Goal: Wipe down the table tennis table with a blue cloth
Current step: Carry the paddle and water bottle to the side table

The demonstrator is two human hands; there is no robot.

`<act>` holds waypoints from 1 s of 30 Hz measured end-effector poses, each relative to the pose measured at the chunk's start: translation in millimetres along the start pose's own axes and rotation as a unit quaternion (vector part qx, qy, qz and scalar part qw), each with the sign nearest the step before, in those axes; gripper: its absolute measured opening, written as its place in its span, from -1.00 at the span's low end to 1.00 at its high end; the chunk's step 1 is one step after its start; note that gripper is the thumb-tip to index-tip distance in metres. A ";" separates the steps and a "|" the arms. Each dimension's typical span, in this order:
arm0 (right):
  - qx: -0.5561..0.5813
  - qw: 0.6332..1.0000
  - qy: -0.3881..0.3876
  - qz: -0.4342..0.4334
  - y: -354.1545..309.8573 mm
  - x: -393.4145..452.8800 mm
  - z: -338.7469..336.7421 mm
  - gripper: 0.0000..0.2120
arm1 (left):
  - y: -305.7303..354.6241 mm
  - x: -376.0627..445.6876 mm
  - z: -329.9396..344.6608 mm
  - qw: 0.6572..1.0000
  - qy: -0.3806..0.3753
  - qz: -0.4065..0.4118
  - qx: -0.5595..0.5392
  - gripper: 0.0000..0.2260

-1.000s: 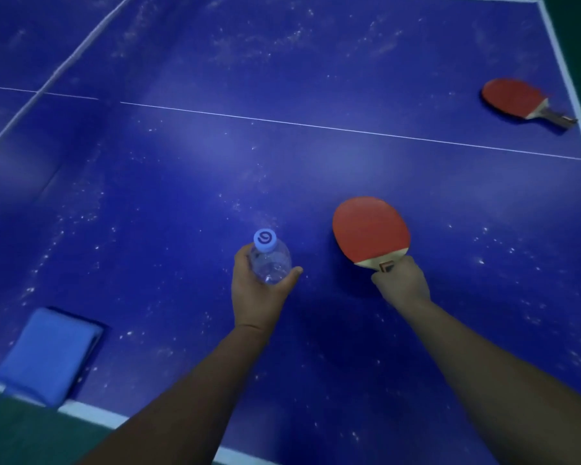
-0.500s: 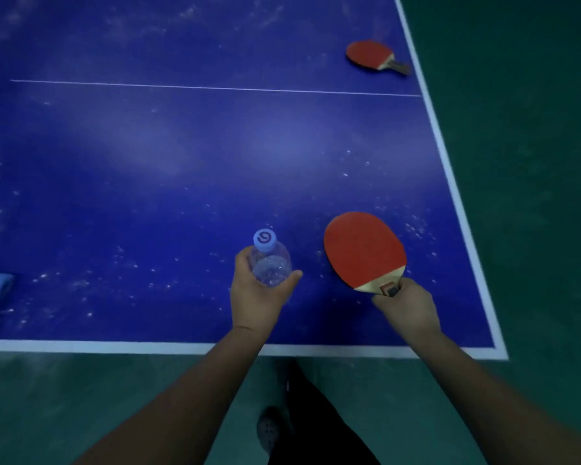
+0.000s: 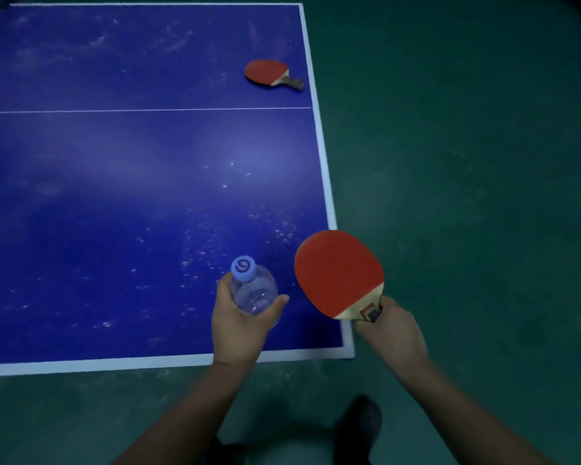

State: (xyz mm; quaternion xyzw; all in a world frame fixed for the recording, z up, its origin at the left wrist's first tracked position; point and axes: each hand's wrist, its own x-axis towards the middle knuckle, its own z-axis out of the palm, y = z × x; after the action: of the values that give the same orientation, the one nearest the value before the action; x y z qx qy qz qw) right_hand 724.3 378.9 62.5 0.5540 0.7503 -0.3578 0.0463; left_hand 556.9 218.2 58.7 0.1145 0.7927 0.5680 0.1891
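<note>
Both forearms were bare, with no sleeves reaching into view, and the left hand [image 3: 239,325] and right hand [image 3: 394,332] wore no gloves, rings or watch. Below them, dark trousers [image 3: 215,453] and 1 dark shoe [image 3: 358,427] showed in dim light, details unclear.

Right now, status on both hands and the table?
Left hand grips water bottle. Right hand grips red paddle. Table tennis table still speckled; blue cloth out of view. Second paddle lies near far edge.
</note>
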 end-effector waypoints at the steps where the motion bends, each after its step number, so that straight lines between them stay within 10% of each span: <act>1: -0.002 1.000 -0.006 -0.011 10.6 11.6 -13.9 -0.81 | 4.4 -4.5 19.4 1.000 0.015 -0.002 -0.001 -0.36; 15: -0.067 0.992 -0.060 -0.088 37.5 175.4 -139.0 -0.83 | 49.0 19.4 175.6 0.989 0.145 -0.034 -0.022 -0.40; 30: -0.106 0.978 -0.092 -0.151 -122.2 410.9 -185.1 -0.82 | 110.1 232.6 258.0 0.967 0.242 -0.057 -0.057 -0.40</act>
State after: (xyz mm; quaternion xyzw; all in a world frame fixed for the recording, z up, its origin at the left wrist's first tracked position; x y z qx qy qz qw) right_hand 522.2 799.8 67.3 0.3908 0.8518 -0.3280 0.1187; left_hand 454.3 567.7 50.1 -0.0828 0.7866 0.6112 0.0295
